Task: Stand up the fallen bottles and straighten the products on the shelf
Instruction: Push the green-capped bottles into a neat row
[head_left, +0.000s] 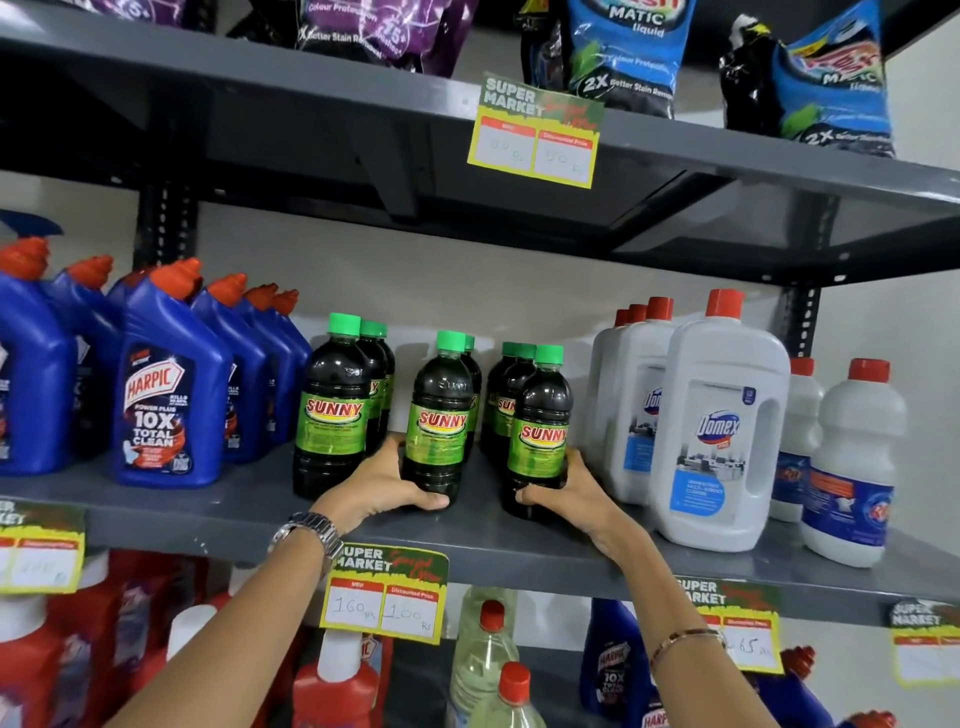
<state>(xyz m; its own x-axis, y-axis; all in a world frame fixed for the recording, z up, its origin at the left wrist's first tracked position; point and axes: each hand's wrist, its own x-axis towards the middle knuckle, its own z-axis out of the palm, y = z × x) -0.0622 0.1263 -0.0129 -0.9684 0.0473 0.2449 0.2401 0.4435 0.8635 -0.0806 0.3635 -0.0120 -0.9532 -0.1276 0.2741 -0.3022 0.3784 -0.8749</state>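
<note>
Three rows of dark Sunny bottles with green caps stand upright on the grey middle shelf (249, 512). My left hand (382, 480) is wrapped around the base of the middle front Sunny bottle (441, 415). My right hand (563, 491) grips the base of the right front Sunny bottle (540, 426). The left front Sunny bottle (332, 410) stands free, apart from both hands. More bottles stand behind each front one, partly hidden.
Blue Harpic bottles (161, 384) stand to the left, white Domex bottles (719, 421) and smaller white bottles (852, 462) to the right. Detergent pouches (628, 52) sit on the upper shelf. Price tags (387, 595) hang from shelf edges. Red and clear bottles fill the shelf below.
</note>
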